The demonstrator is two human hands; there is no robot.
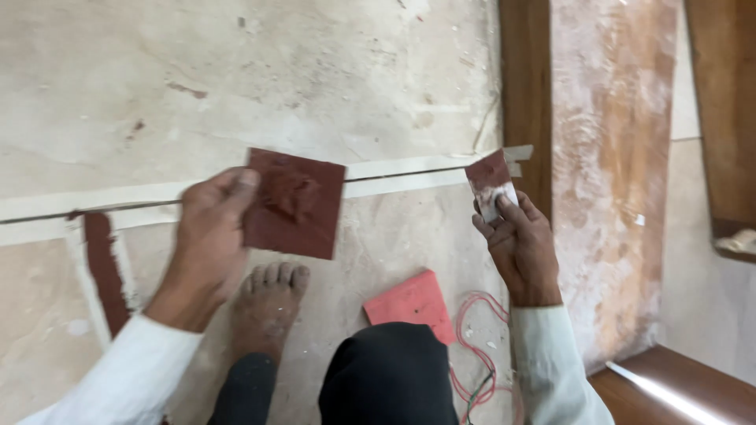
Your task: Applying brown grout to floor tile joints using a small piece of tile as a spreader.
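Head view, left hand gripping dark red square plate (putty-smeared), right hand pinching small scraper.

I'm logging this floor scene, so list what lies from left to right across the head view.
Dark red filled strip between tape lines → left hand → dark red square board it holds → pink-red pad on the floor → right hand, gripping a small scraper → brown wooden frame.
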